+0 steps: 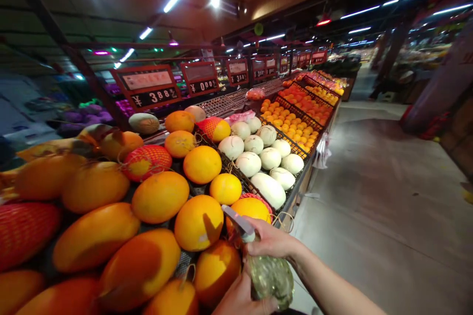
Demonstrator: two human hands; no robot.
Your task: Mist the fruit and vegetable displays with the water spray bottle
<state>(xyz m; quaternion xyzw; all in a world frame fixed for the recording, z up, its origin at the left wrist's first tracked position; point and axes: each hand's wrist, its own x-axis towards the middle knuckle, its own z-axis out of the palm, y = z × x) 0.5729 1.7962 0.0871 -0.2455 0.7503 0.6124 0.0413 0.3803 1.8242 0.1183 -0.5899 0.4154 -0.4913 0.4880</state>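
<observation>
My right hand (271,238) is closed around the base of a narrow, flat grey piece (238,220) that points up and to the left. Just below, my left hand (246,295) grips a rounded, glossy, greenish thing (273,278) that looks partly see-through. Whether the grey piece and the greenish thing are joined is hidden by my fingers. Both hands are over the front edge of the fruit stand, beside orange-yellow melons (199,221). One melon in a red foam net (254,208) lies right behind the grey piece.
Pale white-green melons (270,158) fill a black crate past the orange ones. Beyond are crates of small orange fruit (290,122). Price signs (148,86) line the back of the stand. A grey floor aisle (373,182) runs along the right, and plastic bags (322,151) hang at the stand's edge.
</observation>
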